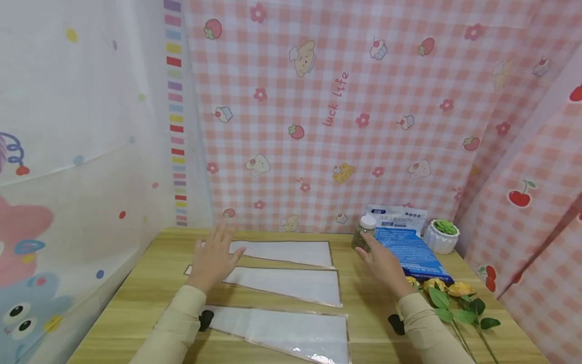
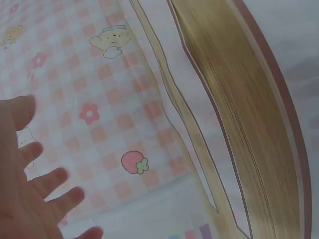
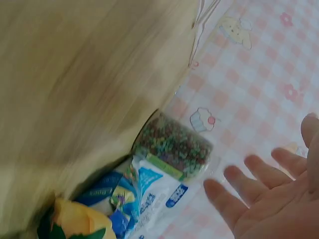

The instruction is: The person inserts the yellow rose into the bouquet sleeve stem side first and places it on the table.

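Three long white tapered strips with brown borders lie one behind another: a back strip [image 1: 291, 251], a middle strip [image 1: 295, 284] and a front strip [image 1: 295, 326]. My left hand [image 1: 212, 260] is over the narrow left ends of the back two, fingers spread and holding nothing; the left wrist view shows it raised. Empty too, my right hand [image 1: 385, 264] has its fingers extended just in front of a lidded clear jar [image 1: 358, 238]. Brown and green bits fill that jar in the right wrist view. I cannot tell whether the fingertips touch it.
Beside the jar, a blue and white printed bag [image 1: 409, 247] leans against the checked cloth [image 1: 282, 111]. A succulent in a white pot [image 1: 441, 240] stands at the back right corner. Yellow artificial roses [image 1: 460, 289] with green stems lie on the wooden table [image 1: 132, 298] at the right.
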`<action>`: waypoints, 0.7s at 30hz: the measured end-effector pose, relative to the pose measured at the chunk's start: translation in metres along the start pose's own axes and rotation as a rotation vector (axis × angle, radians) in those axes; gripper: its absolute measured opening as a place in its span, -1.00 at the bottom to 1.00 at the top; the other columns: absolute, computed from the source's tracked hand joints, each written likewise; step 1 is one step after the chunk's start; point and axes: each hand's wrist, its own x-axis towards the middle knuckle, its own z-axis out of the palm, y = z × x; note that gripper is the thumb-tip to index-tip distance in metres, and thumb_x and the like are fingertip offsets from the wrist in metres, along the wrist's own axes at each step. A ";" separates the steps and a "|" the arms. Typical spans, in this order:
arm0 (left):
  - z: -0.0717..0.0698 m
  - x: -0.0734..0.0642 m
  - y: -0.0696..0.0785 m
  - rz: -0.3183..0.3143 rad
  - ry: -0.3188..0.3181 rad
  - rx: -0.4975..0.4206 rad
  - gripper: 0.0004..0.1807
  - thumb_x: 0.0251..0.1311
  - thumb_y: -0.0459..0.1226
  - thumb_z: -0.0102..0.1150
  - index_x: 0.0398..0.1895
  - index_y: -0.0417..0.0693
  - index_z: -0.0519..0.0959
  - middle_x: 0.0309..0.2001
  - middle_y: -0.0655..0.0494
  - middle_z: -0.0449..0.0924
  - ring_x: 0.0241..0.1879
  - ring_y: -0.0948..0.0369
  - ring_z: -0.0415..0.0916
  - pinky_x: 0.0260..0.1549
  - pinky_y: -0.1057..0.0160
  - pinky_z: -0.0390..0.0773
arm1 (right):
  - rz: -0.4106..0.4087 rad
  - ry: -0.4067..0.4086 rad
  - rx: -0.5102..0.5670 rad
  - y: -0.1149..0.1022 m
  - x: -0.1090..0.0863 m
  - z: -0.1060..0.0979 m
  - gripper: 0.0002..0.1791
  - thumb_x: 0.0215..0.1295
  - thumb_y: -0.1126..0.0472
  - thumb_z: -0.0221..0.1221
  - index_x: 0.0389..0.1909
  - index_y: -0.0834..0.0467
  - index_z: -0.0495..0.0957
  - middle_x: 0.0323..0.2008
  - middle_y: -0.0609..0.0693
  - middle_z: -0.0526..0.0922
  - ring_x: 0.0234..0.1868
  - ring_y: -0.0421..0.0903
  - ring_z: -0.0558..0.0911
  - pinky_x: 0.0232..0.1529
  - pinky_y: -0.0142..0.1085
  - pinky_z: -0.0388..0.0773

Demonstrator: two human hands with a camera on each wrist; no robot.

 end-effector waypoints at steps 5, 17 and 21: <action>0.000 -0.002 0.005 0.012 -0.029 -0.022 -0.31 0.43 0.06 0.11 0.47 -0.12 0.33 0.40 -0.21 0.36 0.35 -0.16 0.33 0.09 -0.37 0.42 | -0.003 -0.070 0.117 -0.003 -0.001 0.012 -0.40 0.55 -0.02 0.08 0.45 0.21 0.35 0.21 0.29 0.57 0.13 0.25 0.60 0.06 0.13 0.55; 0.023 -0.015 -0.004 0.040 -0.265 -0.177 -0.51 0.42 -0.08 0.18 0.32 -0.11 0.53 0.30 -0.21 0.48 0.28 -0.18 0.44 0.16 -0.27 0.43 | -0.160 -0.418 0.181 -0.002 -0.008 0.037 -0.33 0.27 0.09 0.39 0.33 0.30 0.47 0.05 0.23 0.59 -0.03 0.09 0.56 0.00 0.04 0.52; 0.027 -0.018 -0.005 0.040 -0.328 -0.201 -0.57 0.41 -0.11 0.21 0.27 -0.04 0.59 0.30 -0.18 0.49 0.30 -0.20 0.41 0.15 -0.34 0.39 | -0.185 -0.425 0.169 -0.007 -0.010 0.037 -0.29 0.22 0.06 0.42 0.32 0.30 0.47 0.15 0.31 0.51 0.14 0.27 0.51 0.17 0.22 0.43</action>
